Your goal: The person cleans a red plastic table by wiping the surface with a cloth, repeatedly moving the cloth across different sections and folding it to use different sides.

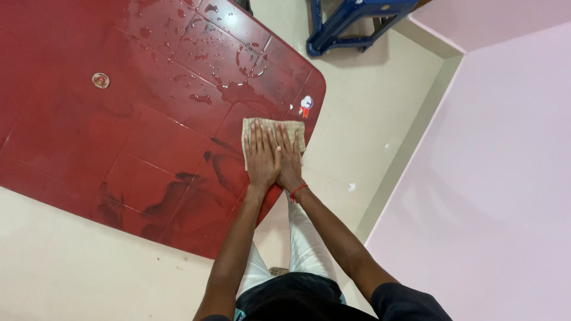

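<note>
I see both hands pressed flat on a folded beige cloth that lies on the red plastic table, close to the table's rounded corner on the side nearest the pink wall. My left hand lies palm down with the fingers straight and together, covering the left part of the cloth. My right hand lies just beside it, partly overlapping it, also palm down with the fingers stretched out. Neither hand closes around anything: both are spread open and bear on the cloth from above. A red thread band circles the right wrist.

The cloth's far edge and its right edge show past the fingertips. Beyond the cloth, toward the table's far edge, water drops and a small puddle sit on the surface. Dark damp streaks mark the table near its near edge, left of my forearms. A round sticker sits well off to the left, and a small white and red sticker sits near the corner, just beyond the cloth.

Below, I see white trousers and the cream floor. A blue stool stands on the floor past the table's far corner.
</note>
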